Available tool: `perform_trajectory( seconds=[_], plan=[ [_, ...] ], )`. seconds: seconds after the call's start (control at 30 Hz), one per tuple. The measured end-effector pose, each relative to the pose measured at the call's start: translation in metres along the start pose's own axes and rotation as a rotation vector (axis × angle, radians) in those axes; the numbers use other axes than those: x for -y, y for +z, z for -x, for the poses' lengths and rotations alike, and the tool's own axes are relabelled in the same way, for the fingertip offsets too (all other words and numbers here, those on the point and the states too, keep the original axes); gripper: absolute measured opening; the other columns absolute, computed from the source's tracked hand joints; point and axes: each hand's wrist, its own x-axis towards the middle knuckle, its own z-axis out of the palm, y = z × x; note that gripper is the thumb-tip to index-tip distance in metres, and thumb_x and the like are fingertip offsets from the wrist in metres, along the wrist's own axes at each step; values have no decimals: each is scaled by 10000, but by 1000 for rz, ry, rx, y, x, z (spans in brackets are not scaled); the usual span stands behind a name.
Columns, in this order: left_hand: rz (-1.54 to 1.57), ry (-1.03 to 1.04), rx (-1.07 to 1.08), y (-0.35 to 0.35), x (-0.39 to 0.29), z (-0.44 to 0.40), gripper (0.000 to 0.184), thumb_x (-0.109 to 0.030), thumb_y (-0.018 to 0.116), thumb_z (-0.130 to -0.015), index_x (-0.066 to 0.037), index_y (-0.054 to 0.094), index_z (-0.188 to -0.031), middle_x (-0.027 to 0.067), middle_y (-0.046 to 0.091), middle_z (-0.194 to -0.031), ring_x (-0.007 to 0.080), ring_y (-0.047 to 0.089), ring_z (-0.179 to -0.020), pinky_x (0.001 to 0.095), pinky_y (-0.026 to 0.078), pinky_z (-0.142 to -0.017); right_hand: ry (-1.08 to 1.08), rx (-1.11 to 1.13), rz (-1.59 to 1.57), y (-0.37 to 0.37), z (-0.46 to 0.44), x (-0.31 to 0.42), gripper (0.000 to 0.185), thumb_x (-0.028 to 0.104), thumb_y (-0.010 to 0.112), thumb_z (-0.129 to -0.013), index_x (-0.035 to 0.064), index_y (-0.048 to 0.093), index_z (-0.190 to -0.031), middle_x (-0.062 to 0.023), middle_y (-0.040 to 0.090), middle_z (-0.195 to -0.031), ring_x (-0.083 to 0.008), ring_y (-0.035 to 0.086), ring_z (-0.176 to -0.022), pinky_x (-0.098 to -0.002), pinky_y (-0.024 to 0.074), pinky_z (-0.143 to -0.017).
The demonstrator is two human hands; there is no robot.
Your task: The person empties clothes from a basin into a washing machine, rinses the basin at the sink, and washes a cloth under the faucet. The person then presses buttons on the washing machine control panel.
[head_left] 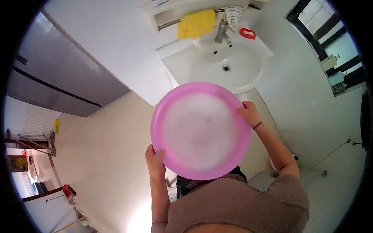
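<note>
A round pink plastic basin [236, 153] is held in front of my body, filled with white suds [202, 130]. My left hand [156, 160] grips its rim at the lower left, thumb over the edge. At the upper right, my right hand [249, 113] is closed on the rim; a dark band circles that wrist. The undersides of both hands' grips are hidden by the basin. Just beyond the basin is a white washbasin [190, 64] with a metal faucet [221, 33] and an open-looking drain [226, 68].
A yellow towel [197, 24] and a striped cloth [233, 15] hang on a rail above the sink. A red soap dish [247, 33] sits on the sink's right corner. A grey refrigerator [58, 66] stands left. A window [330, 35] is on the right wall.
</note>
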Motion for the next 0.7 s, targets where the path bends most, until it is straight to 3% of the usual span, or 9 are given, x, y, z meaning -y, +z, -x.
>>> perform_trajectory(
  seconds=[0.23, 0.3, 0.43, 0.53, 0.6, 0.7],
  plan=[
    [64, -146, 20, 98, -15, -21, 208, 7, 457, -649, 67, 513, -840, 65, 544, -744, 121, 516, -630, 228, 424, -541, 43, 19, 13, -98, -45, 5, 258, 174, 582, -639, -80, 558, -674, -96, 537, -579, -122, 503, -532, -304, 417, -493],
    [73, -148, 22, 185, 11, -12, 237, -19, 468, -651, 85, 511, -860, 76, 547, -745, 128, 517, -623, 236, 425, -537, 72, 29, -39, -162, -78, -36, 247, 166, 578, -648, -79, 562, -677, -84, 541, -585, -120, 503, -532, -297, 415, -487],
    [86, -189, 30, 236, 40, -26, 265, -42, 471, -657, 94, 512, -881, 79, 547, -737, 136, 516, -614, 238, 422, -528, 87, 31, 20, -205, -110, -51, 221, 144, 569, -667, -75, 569, -696, -57, 543, -597, -122, 506, -530, -278, 410, -472],
    [68, -255, 115, 259, 60, -38, 362, -79, 503, -653, 115, 492, -958, 121, 570, -822, 179, 561, -672, 268, 465, -588, 121, 91, 157, -234, -136, -78, 240, 148, 568, -663, -83, 572, -729, -60, 543, -598, -115, 497, -534, -277, 409, -477],
    [76, -274, 132, 284, 59, -39, 271, -64, 468, -669, 90, 516, -887, 80, 546, -720, 134, 510, -599, 236, 413, -517, 128, 92, 157, -249, -144, -83, 234, 150, 563, -666, -79, 567, -713, -57, 538, -593, -110, 487, -533, -277, 405, -475],
    [134, -258, 165, 310, 52, -40, 244, -71, 472, -669, 83, 517, -852, 77, 538, -687, 132, 504, -562, 245, 398, -470, 175, 87, 150, -270, -156, -93, 230, 152, 553, -672, -77, 561, -692, -51, 530, -587, -105, 473, -534, -277, 399, -474]
  ],
)
